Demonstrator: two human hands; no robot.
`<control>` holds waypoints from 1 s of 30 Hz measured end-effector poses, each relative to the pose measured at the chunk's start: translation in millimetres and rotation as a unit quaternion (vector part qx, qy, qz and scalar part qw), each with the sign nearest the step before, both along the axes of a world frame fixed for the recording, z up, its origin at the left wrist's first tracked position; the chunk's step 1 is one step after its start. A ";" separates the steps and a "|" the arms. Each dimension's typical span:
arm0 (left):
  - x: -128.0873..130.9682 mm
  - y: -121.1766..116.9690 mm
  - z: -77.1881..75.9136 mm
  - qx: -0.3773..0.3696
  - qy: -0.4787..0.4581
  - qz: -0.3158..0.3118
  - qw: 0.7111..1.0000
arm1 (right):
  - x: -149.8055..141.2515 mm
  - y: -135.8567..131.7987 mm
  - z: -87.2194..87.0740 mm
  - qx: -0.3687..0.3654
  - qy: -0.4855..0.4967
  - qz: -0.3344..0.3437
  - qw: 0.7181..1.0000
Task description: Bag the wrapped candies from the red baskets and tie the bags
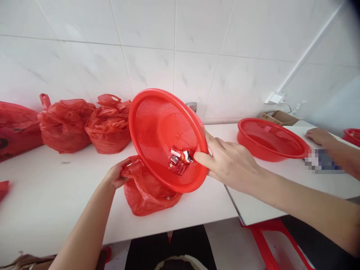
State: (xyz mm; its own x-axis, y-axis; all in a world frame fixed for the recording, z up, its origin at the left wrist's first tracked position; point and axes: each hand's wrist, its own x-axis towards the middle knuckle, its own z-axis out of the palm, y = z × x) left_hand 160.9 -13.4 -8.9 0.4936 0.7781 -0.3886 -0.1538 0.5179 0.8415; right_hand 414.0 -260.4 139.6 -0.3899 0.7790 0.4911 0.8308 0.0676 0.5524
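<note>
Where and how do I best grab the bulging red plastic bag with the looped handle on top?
Probably by the looped handle, coming from above: it stands up over the gathered top of the bag. A second bulging red plastic bag crowds its left side and the tilted round red plastic strainer its right.

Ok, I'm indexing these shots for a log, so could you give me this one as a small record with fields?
left hand: grips the edge of an open, thin red plastic bag
right hand: holds the rim of a round, perforated red plastic basket
basket pose: tilted, lower rim at the bag's mouth
basket contents: a few small red wrapped packets
behind, left: bulging red plastic bags, contents unclear
right side: another red basket; another person's hand
</note>
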 end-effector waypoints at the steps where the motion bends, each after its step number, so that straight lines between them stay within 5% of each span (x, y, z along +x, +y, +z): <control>1: -2.6 -0.9 0.3 -0.016 -0.007 -0.005 1.000 | -4.5 5.5 5.8 -0.007 -0.012 0.005 1.000; 8: -14.3 -0.5 -10.2 -0.060 -0.036 -0.003 0.998 | -29.0 30.5 27.7 -0.058 -0.066 0.067 0.994; 14: -16.0 4.0 -13.8 -0.062 -0.047 0.010 0.997 | -35.6 34.8 29.2 -0.022 -0.110 0.094 0.989; 30: -15.6 -11.4 -3.3 -0.077 -0.042 0.039 0.995 | -18.1 22.1 50.0 -0.013 -0.040 0.031 0.999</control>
State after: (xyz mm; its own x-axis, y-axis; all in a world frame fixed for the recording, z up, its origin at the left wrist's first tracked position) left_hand 145.3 -24.9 -12.3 0.4697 0.7496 -0.4663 -0.2659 0.6239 0.7349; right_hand 395.9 -238.2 189.5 -0.4757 0.7642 0.4355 0.7773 0.1335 0.6149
